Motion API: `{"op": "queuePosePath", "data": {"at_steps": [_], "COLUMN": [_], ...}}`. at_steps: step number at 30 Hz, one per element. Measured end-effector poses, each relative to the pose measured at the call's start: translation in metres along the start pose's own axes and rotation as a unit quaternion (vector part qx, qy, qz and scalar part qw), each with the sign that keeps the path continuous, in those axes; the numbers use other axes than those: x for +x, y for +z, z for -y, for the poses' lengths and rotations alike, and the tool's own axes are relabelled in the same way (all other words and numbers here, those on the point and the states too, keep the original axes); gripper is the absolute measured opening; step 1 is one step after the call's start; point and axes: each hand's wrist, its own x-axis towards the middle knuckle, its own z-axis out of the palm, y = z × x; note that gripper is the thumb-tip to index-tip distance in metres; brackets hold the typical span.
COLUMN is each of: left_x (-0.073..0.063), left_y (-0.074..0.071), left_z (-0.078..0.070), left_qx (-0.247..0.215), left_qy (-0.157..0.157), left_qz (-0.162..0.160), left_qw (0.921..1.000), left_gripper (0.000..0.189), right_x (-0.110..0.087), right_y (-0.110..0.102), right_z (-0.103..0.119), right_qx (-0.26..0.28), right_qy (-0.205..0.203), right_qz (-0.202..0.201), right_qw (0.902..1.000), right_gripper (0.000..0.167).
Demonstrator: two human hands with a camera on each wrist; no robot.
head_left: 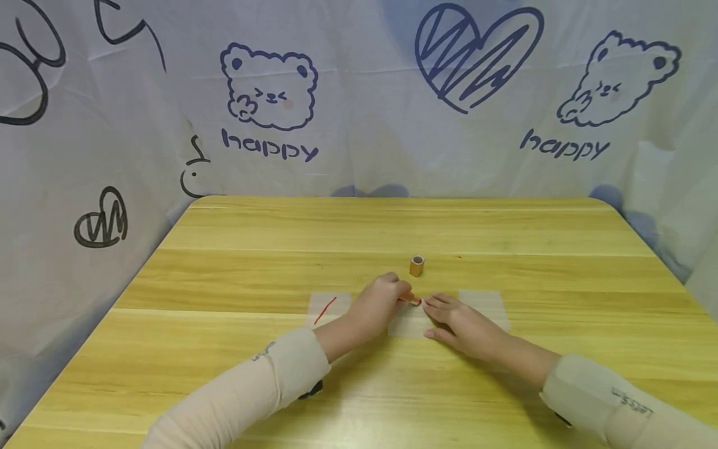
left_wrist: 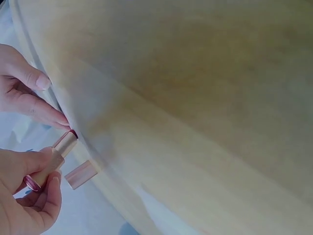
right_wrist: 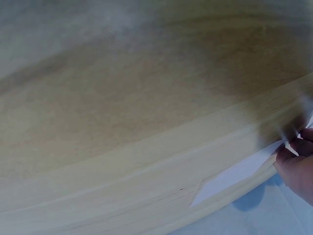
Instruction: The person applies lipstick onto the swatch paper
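Left hand (head_left: 374, 307) pinches the lipstick (head_left: 407, 297), thumb against fingers. Red tip near the middle paper's (head_left: 405, 324) far edge, roughly midway between desk's (head_left: 224, 349) left and right edges; contact unclear. Right hand (head_left: 464, 325): fingers nearly straight, thumb spread, resting on that paper's right side. Cap (head_left: 416, 268) upright, nearer desk's far edge.

The left hand (head_left: 374, 305) is pinching between thumb and curled fingers; the right hand (head_left: 467, 324) is extending its fingers toward it; both forearms (head_left: 527, 360) are angling inward.
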Motion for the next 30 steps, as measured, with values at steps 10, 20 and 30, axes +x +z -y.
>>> {"op": "queuePosePath", "data": {"at_steps": [10,20,30], "left_x": [0.004,0.005,0.002], "left_y": [-0.005,-0.011,-0.013], "left_z": [-0.004,-0.010,-0.011], "left_qx": [0.032,0.061,0.078], "left_qy": [-0.003,-0.024,-0.022], "left_qz": [0.029,0.055,0.066], "left_qw": [0.9991,0.9964,0.9945], "left_gripper": [0.010,0.013,0.014], "right_x": [0.000,0.000,0.000], "right_y": [0.000,0.001,0.001], "right_z": [0.000,0.000,0.000], "right_qx": [0.001,-0.003,-0.002], "right_qy": [-0.007,-0.010,-0.009], "right_qz": [-0.002,-0.003,-0.006], "right_qw": [1.0000,0.9999,0.9999], "right_gripper": [0.048,0.049,0.048]}}
